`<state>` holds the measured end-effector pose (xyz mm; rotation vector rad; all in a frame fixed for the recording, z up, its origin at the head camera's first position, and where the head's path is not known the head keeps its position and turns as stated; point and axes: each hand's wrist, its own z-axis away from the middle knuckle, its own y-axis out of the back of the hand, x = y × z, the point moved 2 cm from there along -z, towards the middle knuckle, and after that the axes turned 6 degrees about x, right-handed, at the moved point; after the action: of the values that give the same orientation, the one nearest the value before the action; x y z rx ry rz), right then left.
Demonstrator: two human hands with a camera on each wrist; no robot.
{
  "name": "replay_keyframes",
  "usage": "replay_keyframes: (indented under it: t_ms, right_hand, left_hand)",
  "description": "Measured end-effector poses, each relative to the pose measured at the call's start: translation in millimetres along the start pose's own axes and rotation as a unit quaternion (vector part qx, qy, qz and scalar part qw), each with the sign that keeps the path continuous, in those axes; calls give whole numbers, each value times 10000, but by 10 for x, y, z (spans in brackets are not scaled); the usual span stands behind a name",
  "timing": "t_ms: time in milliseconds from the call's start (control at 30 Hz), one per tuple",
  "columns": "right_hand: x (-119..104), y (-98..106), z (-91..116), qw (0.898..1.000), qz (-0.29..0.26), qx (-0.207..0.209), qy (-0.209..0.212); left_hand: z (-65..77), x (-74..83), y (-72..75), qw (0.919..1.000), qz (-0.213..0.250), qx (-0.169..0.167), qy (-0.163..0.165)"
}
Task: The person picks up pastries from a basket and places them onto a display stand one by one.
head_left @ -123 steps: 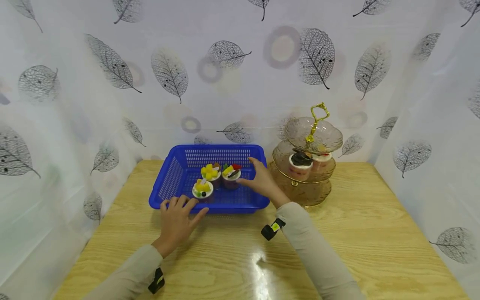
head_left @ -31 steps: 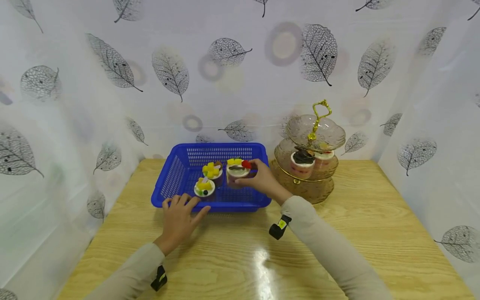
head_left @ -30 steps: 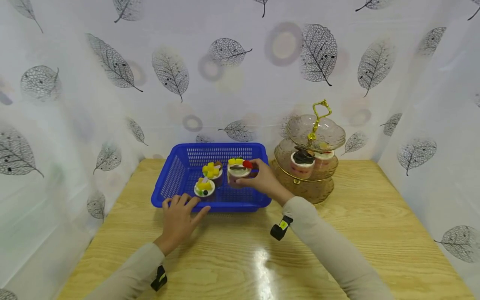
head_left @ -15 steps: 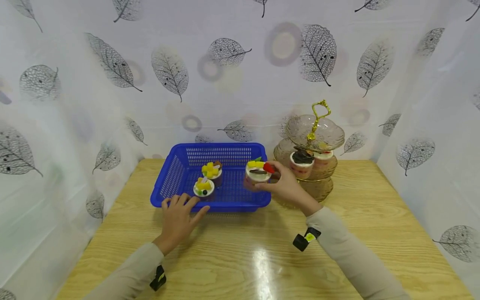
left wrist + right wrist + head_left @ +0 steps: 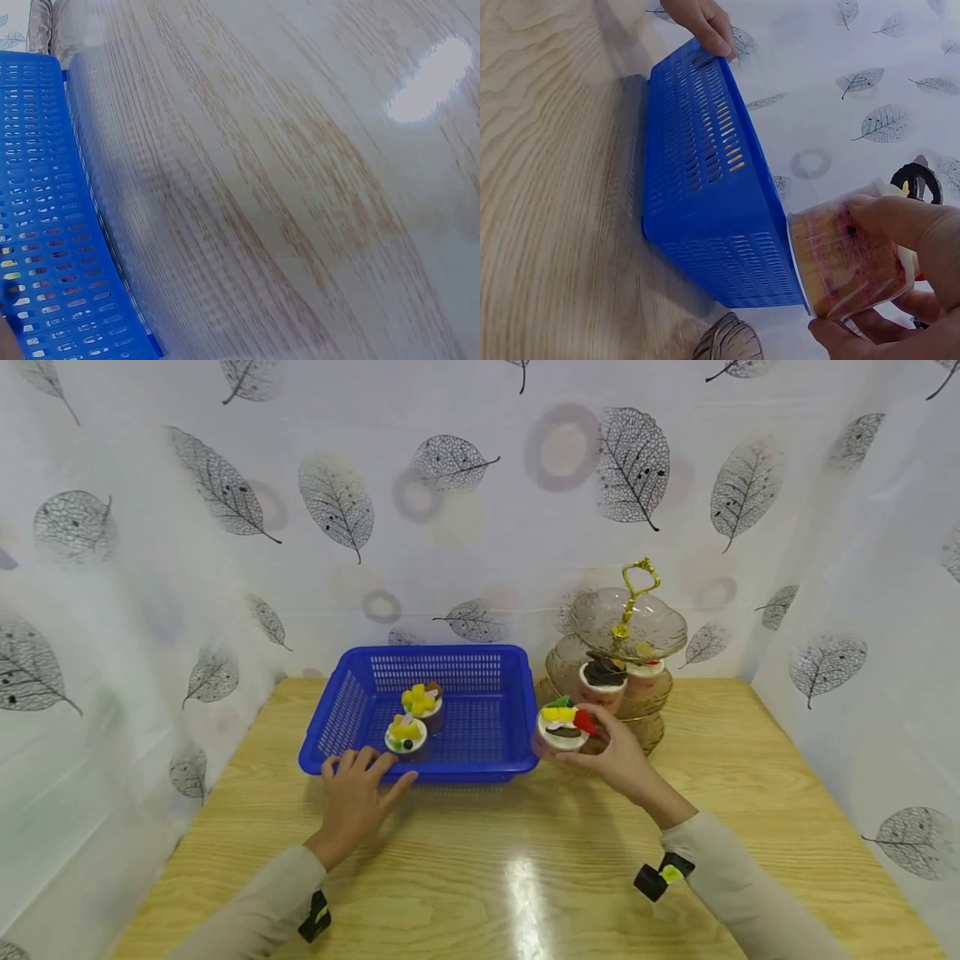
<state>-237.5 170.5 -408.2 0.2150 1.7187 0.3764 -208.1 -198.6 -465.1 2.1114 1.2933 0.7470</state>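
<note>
My right hand point(image 5: 618, 760) pinches a clear dessert cup point(image 5: 561, 739) between thumb and fingers. The cup has white cream, yellow cubes, a red piece and a green leaf on top. It is held just beyond the right rim of the blue plastic basket point(image 5: 480, 768). The right wrist view shows the pinkish, layered side of the cup point(image 5: 844, 262). My left hand point(image 5: 356, 802) rests on the basket's front rim, fingers over it and thumb spread. Inside the basket stand two yellow-topped dessert cups, one behind point(image 5: 423, 706) and one in front point(image 5: 407, 735).
Close behind my right hand rises a three-tier amber stand point(image 5: 581, 618) with a gold handle. On its middle tier sit a dark-topped dessert cup point(image 5: 602, 681) and a partly hidden one point(image 5: 645, 672). Wooden table point(image 5: 450, 877) lies in front of the basket.
My right hand took hold of the red-and-yellow-topped dessert cup in the basket, lifted it and carried it right past the rim. My left hand has stayed on the front rim.
</note>
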Motion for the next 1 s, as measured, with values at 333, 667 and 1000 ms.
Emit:
replay_keyframes:
  t_ms: [333, 667, 1000]
  right_hand:
    - [183, 162, 239, 9998, 189, 36, -99]
    - [429, 305, 362, 9979, 315, 167, -538]
    - [529, 397, 308, 9940, 627, 358, -824]
  left_hand:
    - [-4, -5, -16, 10000, -66, 11, -10]
    - [5, -13, -13, 9999, -96, 44, -60]
    - [11, -14, -10, 9999, -94, -46, -8]
